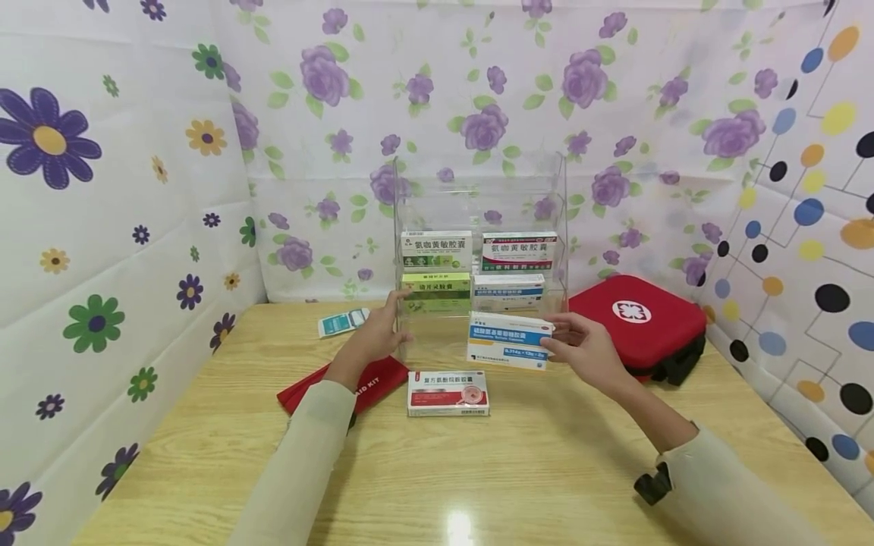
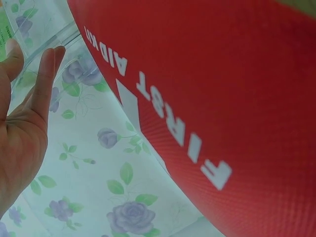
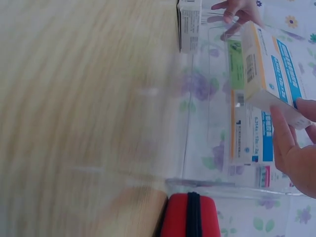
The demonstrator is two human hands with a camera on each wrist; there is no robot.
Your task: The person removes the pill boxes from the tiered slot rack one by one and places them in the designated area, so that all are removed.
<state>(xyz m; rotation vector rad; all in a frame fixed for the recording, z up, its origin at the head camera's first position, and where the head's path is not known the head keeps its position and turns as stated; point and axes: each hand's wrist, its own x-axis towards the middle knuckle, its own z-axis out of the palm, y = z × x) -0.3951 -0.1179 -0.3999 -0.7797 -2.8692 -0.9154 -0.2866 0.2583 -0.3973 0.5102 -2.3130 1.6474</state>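
My right hand pinches the right end of a white-and-blue medicine box, held tilted in front of the clear display rack. In the right wrist view, the thumb and fingertips are at one end of this box. A similar blue-and-white box stands behind it in the rack's lower tier. Beside that is a green medicine box. My left hand touches the rack's left side with spread, fairly straight fingers. On the table before the rack lies a red-and-white medicine box.
Two more medicine boxes, one white-and-green and one red-and-white, fill the tier above. To the right sits a red first aid case. A flat red pouch lies under my left forearm, with a small teal packet behind it.
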